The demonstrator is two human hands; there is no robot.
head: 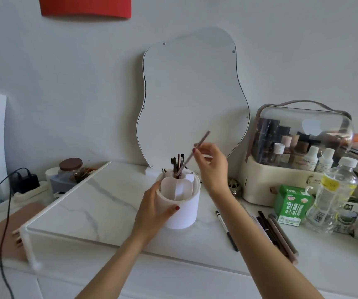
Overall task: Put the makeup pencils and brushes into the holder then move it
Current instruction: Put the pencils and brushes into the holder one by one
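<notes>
A white round holder (184, 212) with inner dividers stands on the marble top, several brushes and pencils (177, 166) upright in its far compartment. My left hand (154, 210) grips the holder's left wall, thumb on its front. My right hand (211, 162) pinches a thin brown pencil (195, 152) that slants down-left, its lower tip at the holder's far compartment. On the table to the right lie a black-and-white pencil (226, 230) and several dark and brown pencils (278, 236).
A wavy mirror (192, 98) leans on the wall behind the holder. At the right stand a clear-lidded cosmetics case (299, 156), a green carton (292, 203) and a water bottle (333, 193). A jar (71, 169), charger and cable sit at the left.
</notes>
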